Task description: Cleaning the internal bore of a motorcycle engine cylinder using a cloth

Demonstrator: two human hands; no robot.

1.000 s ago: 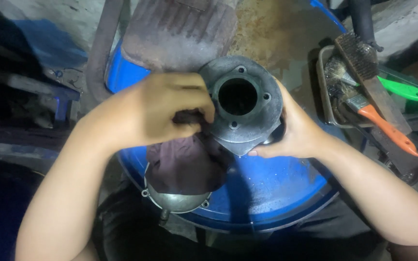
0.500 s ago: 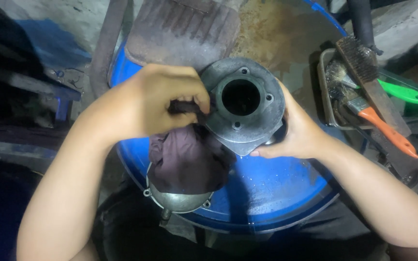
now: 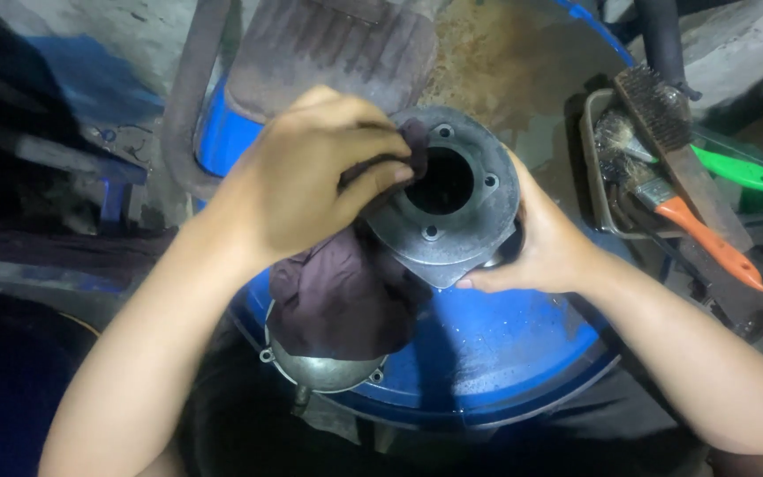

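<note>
Nearest me, a round metal cover point(image 3: 324, 371) sits at the drum's point(image 3: 505, 353) near edge, half hidden under the hanging tail of a dark rag point(image 3: 342, 296).

Above it my left hand point(image 3: 311, 181) is clenched on the rag's upper end and presses it against the rim of the casting point(image 3: 448, 199), right at the edge of its central bore. A second ago that hand sat lower and further left, with the cloth bunched against the casting's side; now the fingers have come up onto the flat face, so I judge the wiping has moved from the flank to the flange around the hole.

My right hand point(image 3: 545, 243) cups the casting from the far side and underneath, fingers wrapped under its lower edge, holding it tilted toward me over the blue drum. It has barely shifted.

Further off on the right, a tray point(image 3: 595, 168) holds a wire brush point(image 3: 682, 159), an orange-handled brush point(image 3: 695, 238) and a green handle point(image 3: 739, 170). Beyond the casting lies a ribbed grey mat point(image 3: 337, 49) on the rusty drum top.
</note>
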